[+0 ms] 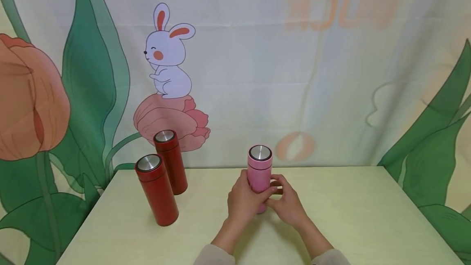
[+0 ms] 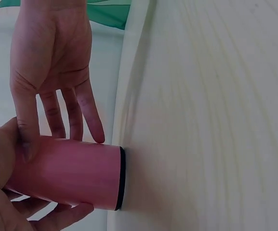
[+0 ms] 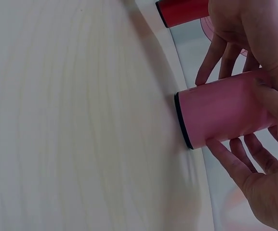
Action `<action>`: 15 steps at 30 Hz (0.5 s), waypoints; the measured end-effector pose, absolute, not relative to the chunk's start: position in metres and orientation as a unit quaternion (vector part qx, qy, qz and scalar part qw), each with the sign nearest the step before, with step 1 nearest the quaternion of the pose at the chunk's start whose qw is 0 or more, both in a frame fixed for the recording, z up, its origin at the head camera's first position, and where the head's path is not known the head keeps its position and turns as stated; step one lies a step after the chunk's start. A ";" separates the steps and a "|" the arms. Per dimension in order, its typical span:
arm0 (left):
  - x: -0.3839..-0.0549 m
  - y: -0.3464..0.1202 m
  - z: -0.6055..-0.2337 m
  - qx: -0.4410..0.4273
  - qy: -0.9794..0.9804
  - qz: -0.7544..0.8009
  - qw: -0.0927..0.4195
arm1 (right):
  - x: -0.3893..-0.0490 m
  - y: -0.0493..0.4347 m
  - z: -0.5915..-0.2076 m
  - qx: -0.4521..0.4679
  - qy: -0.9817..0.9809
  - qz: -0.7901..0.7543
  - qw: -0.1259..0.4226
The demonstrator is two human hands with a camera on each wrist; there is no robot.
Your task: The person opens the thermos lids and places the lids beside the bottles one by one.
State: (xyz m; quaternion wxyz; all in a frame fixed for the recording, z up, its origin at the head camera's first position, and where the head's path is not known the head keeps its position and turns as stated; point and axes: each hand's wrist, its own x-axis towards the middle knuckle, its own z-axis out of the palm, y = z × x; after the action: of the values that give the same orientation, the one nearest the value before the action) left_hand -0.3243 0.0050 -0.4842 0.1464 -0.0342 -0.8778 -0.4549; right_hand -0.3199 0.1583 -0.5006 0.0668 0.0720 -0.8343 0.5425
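A pink thermos flask [image 1: 259,175] with a silver-topped lid stands upright between both hands, at the middle of the table. My left hand [image 1: 243,201] grips its left side, with the thumb laid across the front. From the right, my right hand [image 1: 290,205] holds it lower down between thumb and fingers. In the left wrist view the flask [image 2: 71,171] shows its black base close to the tabletop; whether it touches is hard to tell. The right wrist view shows fingers of both hands on opposite sides of the flask [image 3: 225,110].
Two red thermos flasks stand on the left of the pale table [image 1: 349,216]: a nearer one [image 1: 158,193] and one behind it [image 1: 173,162]. Behind the table's back edge hangs a curtain [image 1: 235,72] printed with a rabbit, flowers and leaves.
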 end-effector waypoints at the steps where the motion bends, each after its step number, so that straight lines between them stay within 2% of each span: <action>1: -0.325 0.006 -0.484 -0.028 -0.879 -0.453 0.147 | -0.320 0.159 -0.500 0.074 -0.837 0.538 0.066; 5: -0.325 0.007 -0.486 -0.011 -0.883 -0.448 0.141 | -0.320 0.164 -0.498 0.085 -0.847 0.523 0.050; 8: -0.324 0.008 -0.489 -0.006 -0.887 -0.440 0.143 | -0.320 0.172 -0.493 0.110 -0.852 0.511 0.017; 15: -0.328 0.007 -0.487 -0.008 -0.889 -0.425 0.170 | -0.326 0.189 -0.456 0.204 -0.857 0.471 -0.052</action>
State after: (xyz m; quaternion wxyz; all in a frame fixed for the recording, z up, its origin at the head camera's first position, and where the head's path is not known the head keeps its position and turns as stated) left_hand -0.3281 0.0071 -0.4872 0.1699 -0.0080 -0.8889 -0.4254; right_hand -0.3257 0.1885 -0.4559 -0.0524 0.2043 -0.8568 0.4705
